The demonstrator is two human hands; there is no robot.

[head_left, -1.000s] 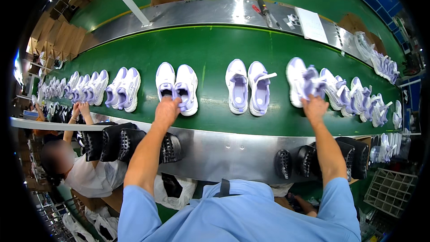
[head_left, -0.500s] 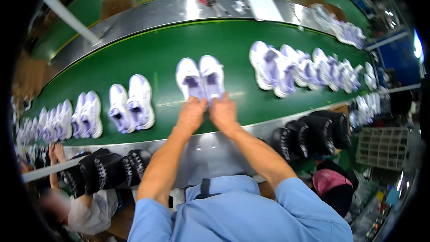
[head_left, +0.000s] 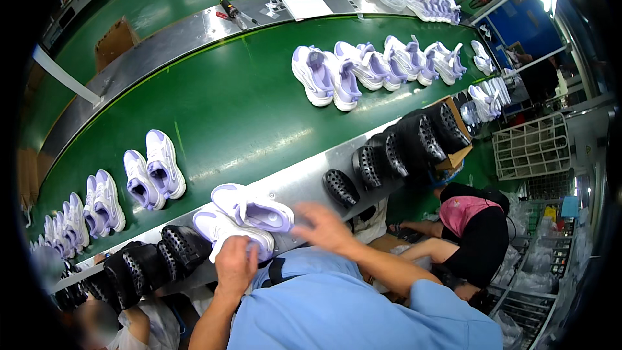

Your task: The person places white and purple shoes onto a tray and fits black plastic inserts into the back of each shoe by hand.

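Observation:
A pair of white and lavender sneakers is at the metal ledge close to my body, toes pointing left and away. My left hand (head_left: 234, 266) has its fingers curled at the heel of the nearer sneaker (head_left: 217, 230), gripping it. The farther sneaker (head_left: 228, 198) lies against it, with its collar and insole facing up. Just right of that sneaker's heel, my right hand (head_left: 324, 228) is slightly blurred. Its fingers are stretched out and apart, with nothing in them.
On the green conveyor belt (head_left: 227, 123), paired sneakers (head_left: 155, 168) stand left and more sneakers (head_left: 324, 78) right. Black perforated forms (head_left: 389, 153) line the near metal ledge. Tools (head_left: 232, 13) and a white sheet (head_left: 302, 1) lie on the far ledge. People are low on both sides.
The pair I held at the heels over the belt is now at the near ledge, turned leftward. My right hand has come off its sneaker. The view has swung right.

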